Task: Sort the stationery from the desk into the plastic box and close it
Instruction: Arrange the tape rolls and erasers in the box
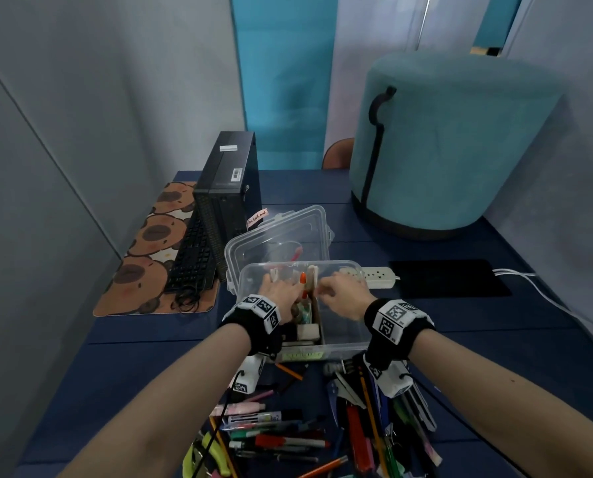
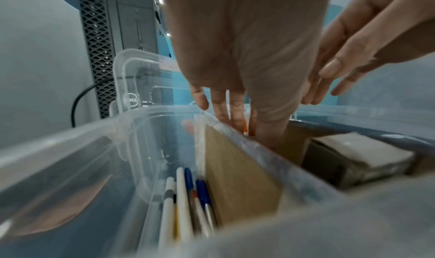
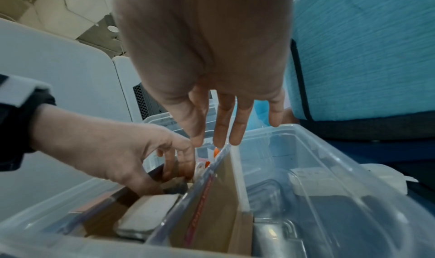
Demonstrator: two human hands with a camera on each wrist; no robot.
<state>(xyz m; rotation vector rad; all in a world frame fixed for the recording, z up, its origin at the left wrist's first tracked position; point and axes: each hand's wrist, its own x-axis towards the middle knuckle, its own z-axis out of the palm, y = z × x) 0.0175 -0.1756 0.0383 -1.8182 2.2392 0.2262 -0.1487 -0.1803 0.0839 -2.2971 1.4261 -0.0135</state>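
Hands first: both are down inside the open plastic box, which sits on the dark blue desk with its clear lid tipped up behind it against the black computer tower. The left hand reaches into the middle compartment, a cardboard-walled slot, its fingers pointing down and curled around something at the orange-capped glue bottle; from where I stand I cannot tell whether it grips the bottle itself or only presses beside it. The right hand hovers just above the cardboard divider, fingers straight and slack, holding nothing, the tips nearly touching the divider's top edge. A white eraser lies in the middle slot near the front. In the left compartment a few pens, white and blue, lie along the divider. The right compartment looks bare through its clear wall. A big heap of stationery, pens, markers, pencils, is still on the desk in front of the box, under the forearms. Off to the left a keyboard leans on a capybara-print mat; to the right sit a white power strip and a teal stool.
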